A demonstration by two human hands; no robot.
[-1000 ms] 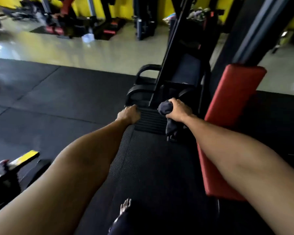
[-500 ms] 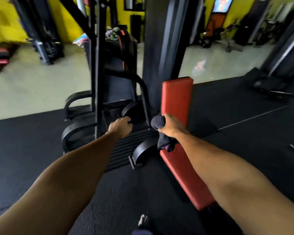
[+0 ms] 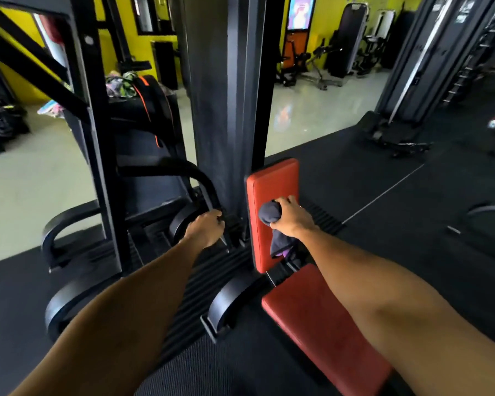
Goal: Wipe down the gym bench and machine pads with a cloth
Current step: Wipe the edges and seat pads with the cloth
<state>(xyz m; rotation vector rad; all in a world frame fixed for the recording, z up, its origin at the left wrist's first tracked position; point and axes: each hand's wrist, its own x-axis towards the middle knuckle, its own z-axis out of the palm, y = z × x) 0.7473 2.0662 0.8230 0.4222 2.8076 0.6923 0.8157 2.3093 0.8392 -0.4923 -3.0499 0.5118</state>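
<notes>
— Centre-right of frame, the dark cloth (image 3: 270, 212) is bunched in the clenched right hand (image 3: 290, 217), pressed against the upright red back pad (image 3: 272, 184).

— And the left hand (image 3: 205, 228)?

— Lower, curled at the black frame (image 3: 226, 110). The pad runs vertically, so the right hand is nearer.

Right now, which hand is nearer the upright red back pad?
Right. The right hand, gripping the dark cloth, is against the front of the upright red back pad. The left hand is off to the pad's left, by the black machine frame.
</notes>
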